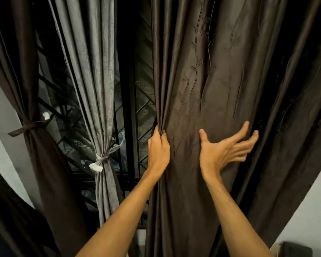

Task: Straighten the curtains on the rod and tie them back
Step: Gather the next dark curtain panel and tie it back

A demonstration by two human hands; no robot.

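Observation:
A wide dark brown curtain [211,86] with stitched vine patterns hangs loose on the right half of the view. My left hand [158,147] grips its bunched left edge. My right hand [224,149] is spread with straight fingers against the curtain's front, a little blurred. At the left, another dark brown curtain [24,80] is gathered by a brown tie [29,127]. Beside it a grey curtain [93,75] is gathered by a grey tie [104,158]. The rod is out of view.
A dark window with a black metal grille [133,112] shows between the grey and brown curtains. White wall [308,206] lies at the lower right, with a dark object [295,249] in the corner. More dark fabric [11,219] hangs at the lower left.

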